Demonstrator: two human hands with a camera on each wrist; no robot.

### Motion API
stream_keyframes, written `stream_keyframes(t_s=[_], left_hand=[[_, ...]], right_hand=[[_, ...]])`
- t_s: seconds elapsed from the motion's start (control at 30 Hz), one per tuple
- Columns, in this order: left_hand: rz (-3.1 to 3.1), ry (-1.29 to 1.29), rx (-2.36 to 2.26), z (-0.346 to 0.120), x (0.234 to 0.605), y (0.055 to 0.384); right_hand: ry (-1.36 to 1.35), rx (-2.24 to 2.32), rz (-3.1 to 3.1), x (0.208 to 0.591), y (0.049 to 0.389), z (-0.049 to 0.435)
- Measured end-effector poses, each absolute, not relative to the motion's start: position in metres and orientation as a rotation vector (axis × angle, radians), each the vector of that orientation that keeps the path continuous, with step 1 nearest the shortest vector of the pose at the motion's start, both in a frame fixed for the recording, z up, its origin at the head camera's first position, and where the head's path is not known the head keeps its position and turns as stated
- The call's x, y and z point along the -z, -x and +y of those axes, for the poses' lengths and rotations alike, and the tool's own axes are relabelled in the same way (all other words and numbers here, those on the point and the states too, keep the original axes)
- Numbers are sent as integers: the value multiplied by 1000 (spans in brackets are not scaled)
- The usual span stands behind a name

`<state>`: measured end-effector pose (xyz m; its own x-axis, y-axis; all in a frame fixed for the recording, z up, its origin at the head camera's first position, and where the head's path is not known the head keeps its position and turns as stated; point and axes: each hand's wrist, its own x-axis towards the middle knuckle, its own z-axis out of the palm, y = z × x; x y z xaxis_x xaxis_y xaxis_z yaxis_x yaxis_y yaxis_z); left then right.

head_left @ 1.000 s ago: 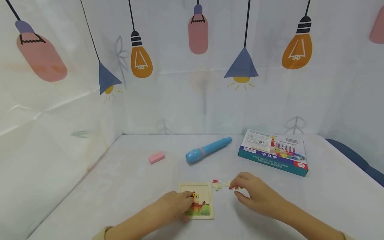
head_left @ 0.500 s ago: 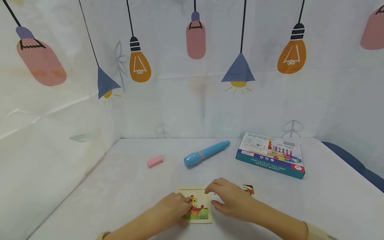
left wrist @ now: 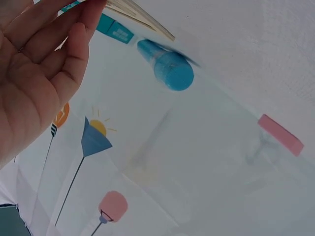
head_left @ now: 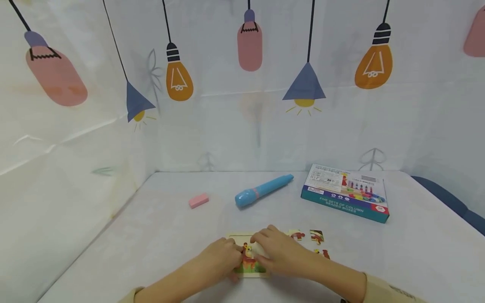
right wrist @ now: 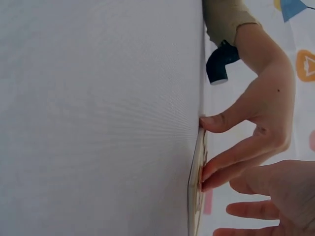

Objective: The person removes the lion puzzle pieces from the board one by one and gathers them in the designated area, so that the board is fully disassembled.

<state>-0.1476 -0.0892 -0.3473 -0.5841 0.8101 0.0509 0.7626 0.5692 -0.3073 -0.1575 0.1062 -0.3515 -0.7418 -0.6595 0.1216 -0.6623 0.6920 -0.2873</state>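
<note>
A small wooden jigsaw tray (head_left: 257,275) with a deer picture partly filled in lies flat near the front of the table. My left hand (head_left: 221,261) holds it at the left side, fingers on the picture and thumb at the near edge. The right wrist view shows this grip on the tray (right wrist: 194,196) side-on. Over the tray's right half, my right hand (head_left: 284,254) pinches a pale puzzle piece (head_left: 259,250) between thumb and fingers, just right of the deer's head. Loose puzzle pieces (head_left: 316,236) lie to the right, some partly behind that hand.
Behind the tray lies a blue toy microphone (head_left: 263,190), with a pink block (head_left: 198,200) to its left. A flat teal box (head_left: 345,193) sits at the back right. A patterned white sheet (head_left: 227,126) hangs behind the table.
My right hand has moved left from the loose pieces to over the tray, a pale piece now in its fingers. More loose pieces have come into sight. The left hand keeps its place.
</note>
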Motion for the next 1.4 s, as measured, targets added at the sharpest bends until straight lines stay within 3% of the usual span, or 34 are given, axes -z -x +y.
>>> stream_keyframes(t_s=[0.77,1.4], left_hand=[[-2690,1366,-219,-89,342,149],[-2906,1320,-53,-96,334,153]], right_hand=[[-1272,-374,-2567,379,156,95],[-1148,-832,-2777,378,157,95]])
